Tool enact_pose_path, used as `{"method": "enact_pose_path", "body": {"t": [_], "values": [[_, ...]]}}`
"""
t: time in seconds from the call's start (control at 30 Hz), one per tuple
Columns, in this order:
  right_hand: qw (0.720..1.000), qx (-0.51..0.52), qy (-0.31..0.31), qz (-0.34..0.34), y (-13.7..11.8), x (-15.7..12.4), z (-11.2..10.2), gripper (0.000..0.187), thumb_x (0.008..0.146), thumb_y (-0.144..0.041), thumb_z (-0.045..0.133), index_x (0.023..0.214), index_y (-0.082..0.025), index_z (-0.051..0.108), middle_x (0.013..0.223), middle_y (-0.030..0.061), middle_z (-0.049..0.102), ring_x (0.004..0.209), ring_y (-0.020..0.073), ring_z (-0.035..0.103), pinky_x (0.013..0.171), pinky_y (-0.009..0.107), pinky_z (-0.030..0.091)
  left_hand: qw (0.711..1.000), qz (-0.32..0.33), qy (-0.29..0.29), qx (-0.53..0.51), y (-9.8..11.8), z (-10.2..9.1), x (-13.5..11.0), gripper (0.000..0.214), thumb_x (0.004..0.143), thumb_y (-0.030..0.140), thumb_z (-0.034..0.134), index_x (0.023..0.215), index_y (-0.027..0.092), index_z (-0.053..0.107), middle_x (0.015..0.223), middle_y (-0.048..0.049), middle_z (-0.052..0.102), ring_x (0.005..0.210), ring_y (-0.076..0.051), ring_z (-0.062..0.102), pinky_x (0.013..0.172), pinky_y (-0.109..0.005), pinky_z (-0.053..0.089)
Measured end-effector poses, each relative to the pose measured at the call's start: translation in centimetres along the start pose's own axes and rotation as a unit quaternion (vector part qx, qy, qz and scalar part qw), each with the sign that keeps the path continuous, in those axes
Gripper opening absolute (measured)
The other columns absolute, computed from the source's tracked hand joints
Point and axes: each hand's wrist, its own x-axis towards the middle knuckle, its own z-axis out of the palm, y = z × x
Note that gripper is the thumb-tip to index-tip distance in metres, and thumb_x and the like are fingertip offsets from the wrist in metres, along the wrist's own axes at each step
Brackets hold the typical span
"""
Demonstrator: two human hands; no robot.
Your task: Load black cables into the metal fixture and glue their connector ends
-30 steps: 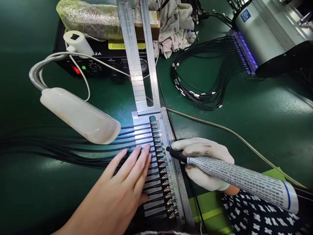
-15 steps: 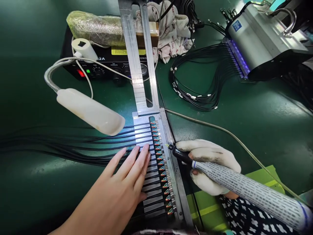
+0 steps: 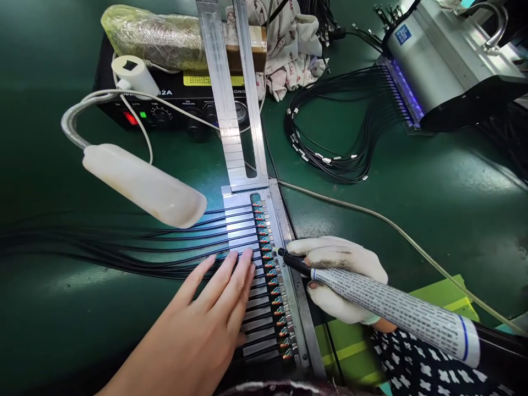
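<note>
My bare left hand [image 3: 206, 319] lies flat, fingers stretched out, pressing on the black cables [image 3: 124, 250] where they enter a metal fixture [image 3: 284, 231]. A row of several small connector ends [image 3: 272, 278] with coloured wires sits in the fixture. My gloved right hand [image 3: 342, 275] is closed round a pen-like dispensing tool [image 3: 388, 305] with a patterned grip. Its black tip [image 3: 284, 254] touches a connector near the middle of the row.
A white gooseneck lamp [image 3: 142, 184] hangs over the cables at left. A black controller box [image 3: 173, 102] and a wrapped bundle [image 3: 165, 36] stand at the back. Looped black cables [image 3: 334, 148] run to a grey machine [image 3: 441, 55] at upper right. A thin hose [image 3: 371, 217] crosses the green mat.
The tool tip has shifted slightly back onto the connector row after pulling away to the right. My left hand stays flat on the cables.
</note>
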Motion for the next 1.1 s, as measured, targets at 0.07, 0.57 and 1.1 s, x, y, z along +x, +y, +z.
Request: {"method": "enact_pose_path", "body": {"t": [0.07, 0.57, 1.1], "values": [[1.000, 0.002, 0.000, -0.001, 0.00, 0.00, 0.01, 0.015, 0.083, -0.023, 0.067, 0.098, -0.020, 0.063, 0.103, 0.0113, 0.078, 0.094, 0.0230, 0.077, 0.080, 0.035, 0.062, 1.000, 0.001, 0.003, -0.004, 0.01, 0.01, -0.02, 0.065, 0.094, 0.046, 0.045, 0.140, 0.002, 0.053, 0.155, -0.0237, 0.042, 0.144, -0.038, 0.034, 0.125, -0.054, 0.007], [1.000, -0.003, -0.003, 0.004, -0.23, 0.12, -0.02, 0.015, 0.082, -0.022, 0.067, 0.096, -0.021, 0.062, 0.100, 0.0105, 0.079, 0.089, 0.0228, 0.078, 0.077, 0.035, 0.063, 1.000, -0.005, -0.004, -0.017, 0.04, 0.24, 0.07, 0.068, 0.094, 0.046, 0.046, 0.146, 0.003, 0.045, 0.160, -0.0222, 0.034, 0.151, -0.036, 0.022, 0.126, -0.053, 0.006], [1.000, 0.001, 0.002, -0.007, -0.21, 0.13, -0.16, 0.017, 0.080, -0.021, 0.068, 0.096, -0.021, 0.062, 0.097, 0.0101, 0.079, 0.084, 0.0234, 0.078, 0.074, 0.035, 0.063, 1.000, -0.010, -0.019, -0.020, 0.03, 0.16, -0.29, 0.071, 0.097, 0.046, 0.039, 0.152, 0.001, 0.032, 0.165, -0.0216, 0.021, 0.154, -0.037, 0.014, 0.127, -0.053, 0.004]]}}
